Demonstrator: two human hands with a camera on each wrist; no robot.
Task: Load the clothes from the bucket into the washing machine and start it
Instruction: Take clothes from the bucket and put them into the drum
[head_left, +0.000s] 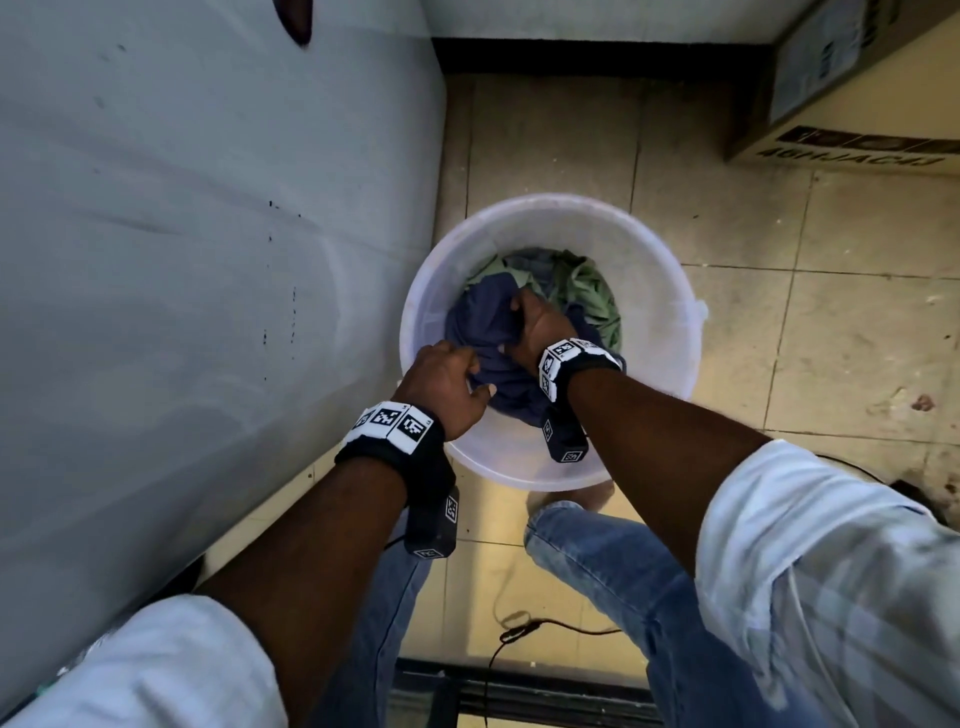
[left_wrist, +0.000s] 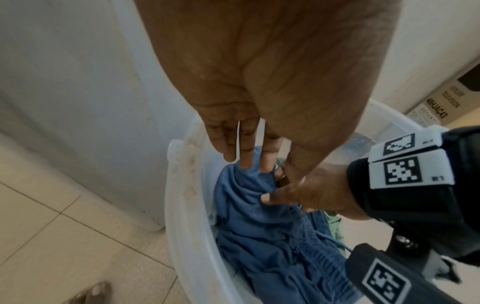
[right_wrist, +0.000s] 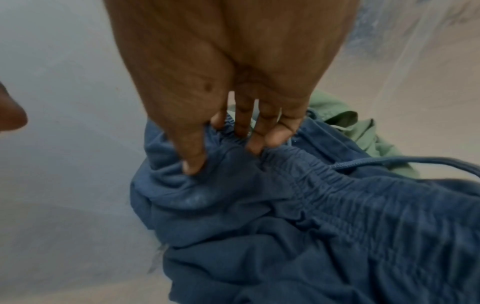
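I see the dark blue drawstring garment (head_left: 485, 325) bunched in the round white plastic bucket (head_left: 660, 291) on the tiled floor; my right hand (head_left: 540, 325) and left hand (head_left: 441, 382) both grip it with curled fingers (right_wrist: 253, 144).

both hands (head_left: 447, 384) (head_left: 543, 325) gripping blue garment (head_left: 483, 322) in white bucket (head_left: 649, 291), green cloth (head_left: 592, 296) beneath
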